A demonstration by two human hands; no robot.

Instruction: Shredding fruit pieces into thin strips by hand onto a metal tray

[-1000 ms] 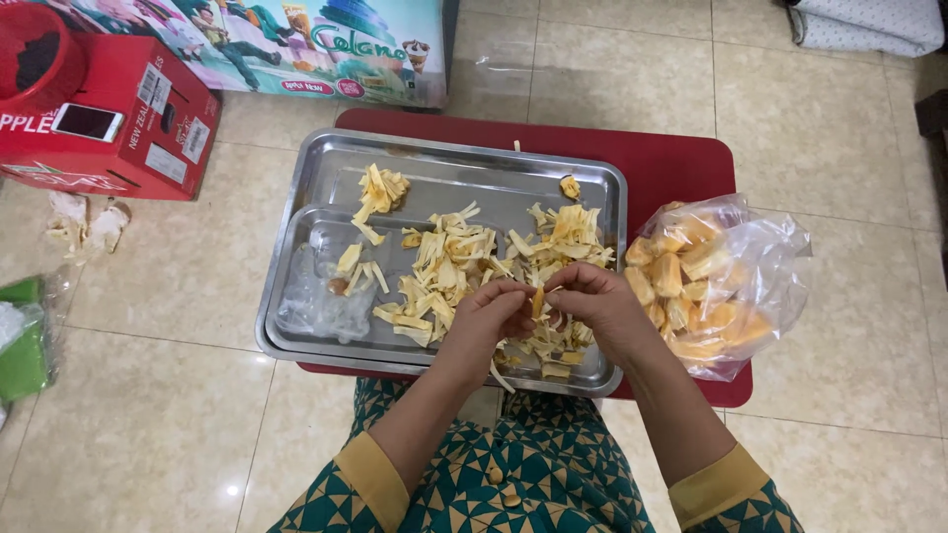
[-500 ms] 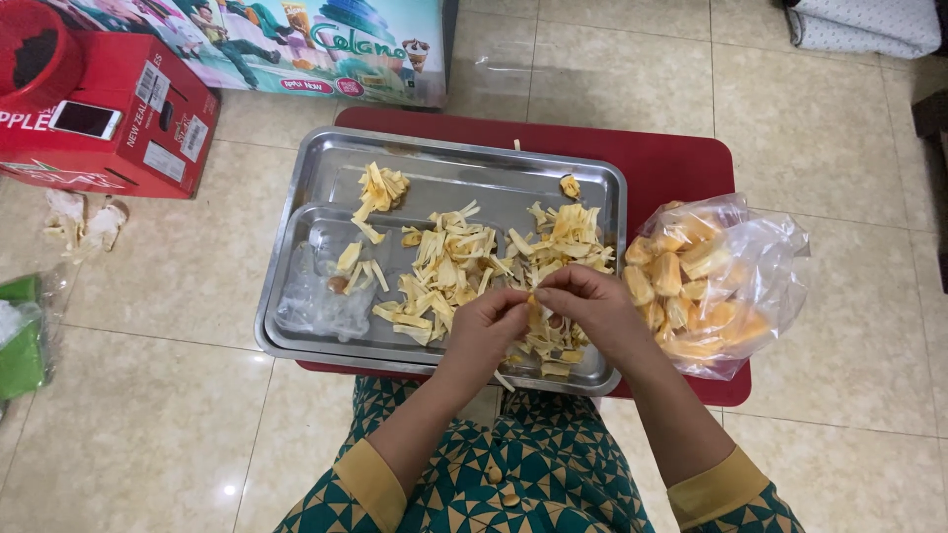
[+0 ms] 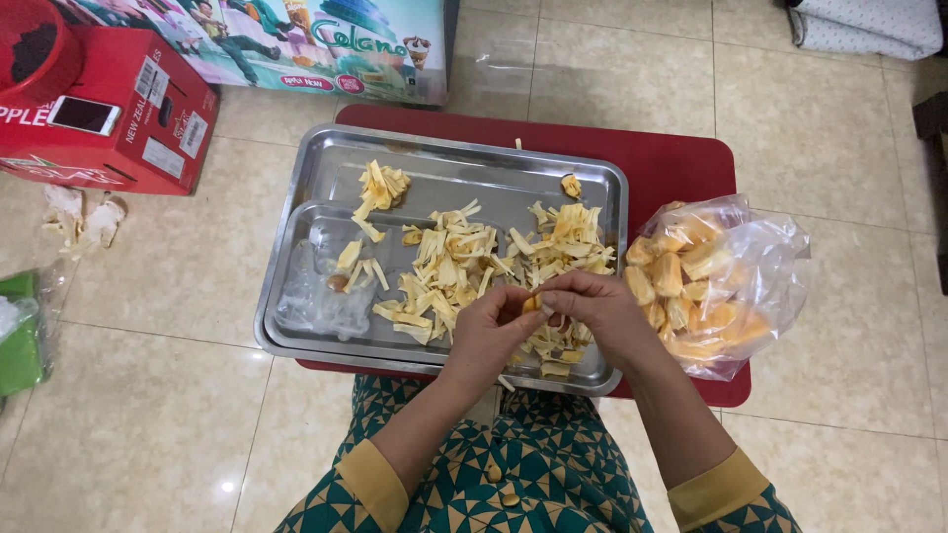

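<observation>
A steel tray [image 3: 326, 188] rests on a low red table [image 3: 681, 163] and carries a heap of pale yellow fruit strips [image 3: 449, 262]. Over the tray's near right corner my left hand [image 3: 491, 331] and my right hand [image 3: 592, 311] meet, both pinching one small yellow fruit piece [image 3: 530, 304] between the fingertips. More strips lie under my hands. A smaller pile of yellow strips [image 3: 380, 186] sits at the tray's far left. Right of the tray, a clear plastic bag [image 3: 765, 266] holds several orange-yellow fruit pods.
A red cardboard box [image 3: 128, 128] with a phone [image 3: 84, 114] on top stands at the far left on the tiled floor. A colourful printed carton [image 3: 326, 44] lies beyond the table. Scraps [image 3: 84, 217] and a green bag [image 3: 20, 341] lie at left.
My hands have stayed over the tray's near right corner, with the fingers shifting slightly on the fruit piece. Nothing else has moved.
</observation>
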